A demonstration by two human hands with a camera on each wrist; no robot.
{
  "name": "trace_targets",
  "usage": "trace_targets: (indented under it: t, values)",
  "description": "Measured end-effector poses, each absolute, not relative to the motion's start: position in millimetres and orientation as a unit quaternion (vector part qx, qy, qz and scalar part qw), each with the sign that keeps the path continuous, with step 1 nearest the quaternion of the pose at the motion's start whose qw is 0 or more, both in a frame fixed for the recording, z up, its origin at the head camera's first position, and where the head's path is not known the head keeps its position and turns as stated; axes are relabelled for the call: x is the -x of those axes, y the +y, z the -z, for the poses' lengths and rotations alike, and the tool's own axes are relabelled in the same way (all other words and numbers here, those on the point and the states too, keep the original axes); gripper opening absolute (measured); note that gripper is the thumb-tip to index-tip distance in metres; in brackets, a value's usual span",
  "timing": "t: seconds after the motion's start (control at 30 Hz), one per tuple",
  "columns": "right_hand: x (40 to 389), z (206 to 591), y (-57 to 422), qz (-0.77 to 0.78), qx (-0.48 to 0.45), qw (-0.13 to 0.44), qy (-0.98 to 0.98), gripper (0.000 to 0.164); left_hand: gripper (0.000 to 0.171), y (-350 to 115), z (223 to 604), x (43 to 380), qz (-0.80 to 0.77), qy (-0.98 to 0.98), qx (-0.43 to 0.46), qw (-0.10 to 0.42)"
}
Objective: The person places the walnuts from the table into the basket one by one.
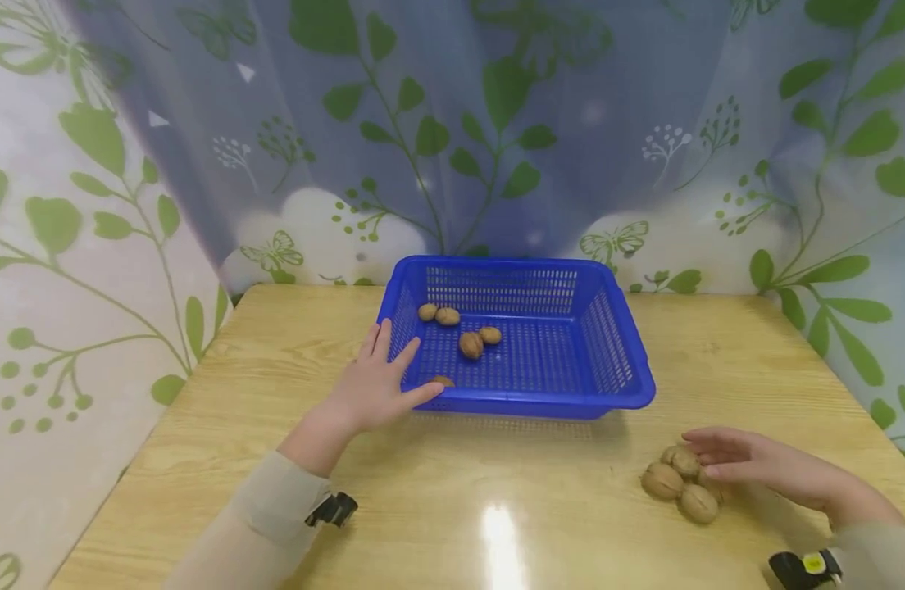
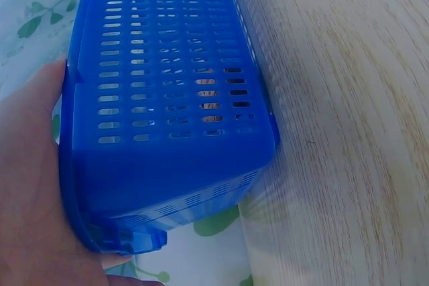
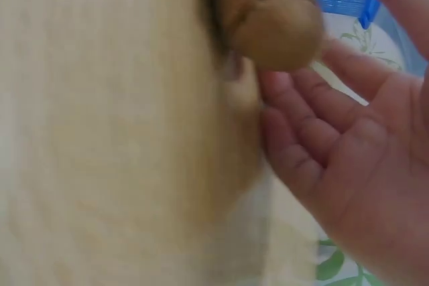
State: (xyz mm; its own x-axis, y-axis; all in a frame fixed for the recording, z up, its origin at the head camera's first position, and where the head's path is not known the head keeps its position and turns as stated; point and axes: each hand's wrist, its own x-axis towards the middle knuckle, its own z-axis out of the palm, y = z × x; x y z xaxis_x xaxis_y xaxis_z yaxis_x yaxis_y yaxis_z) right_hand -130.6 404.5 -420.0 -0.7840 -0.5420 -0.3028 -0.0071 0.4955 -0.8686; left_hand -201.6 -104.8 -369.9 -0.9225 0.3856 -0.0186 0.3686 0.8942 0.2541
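1. Walnuts (image 1: 662,481) sit in two spots: a tight cluster on the right part of the desk (image 1: 585,500), others inside the blue basket (image 1: 541,399)
2. Desk cluster: three plainly visible, packed close together near the front right corner of the basket but apart from it; whatever lies behind the fingers is hidden, so can't tell the full count
3. Inside basket: five seen; one pair at left rear, one pair left of centre, one mostly hidden behind the front rim near the left thumb
4. Right grip (image 1: 762,465), bare hand: relaxed, fingers loosely bent at the right side of the cluster; right wrist view is blurred, one nut right by the fingertips, can't confirm contact
5. Left grip (image 1: 371,387), bare hand: fingers straight and spread at the basket's left rim, thumb laid along the front rim, hand resting on that corner
6. Basket stands upright, rear side near the leaf-print curtain (image 1: 452,139)
7. Both arms wear pale sleeves (image 1: 264,516), black device (image 1: 331,510) at the left wrist, another at the right
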Motion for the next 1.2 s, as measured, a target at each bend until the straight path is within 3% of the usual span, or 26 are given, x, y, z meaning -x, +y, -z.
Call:
trace_targets:
  t: [0.27,0.77,1.2]
  values:
    - [134,420,398,0.463,0.158,0.277,0.827,0.053,0.088,-106,369,203,-0.133,0.970,-0.197,0.045]
    - [141,417,382,0.397,0.157,0.233,0.874,0.036,0.089,-106,370,204,-0.133,0.970,-0.203,0.034]
    - [141,406,387,0.430,0.113,0.223,0.867,0.042,0.091,-106,373,207,-0.126,0.971,-0.204,0.019]
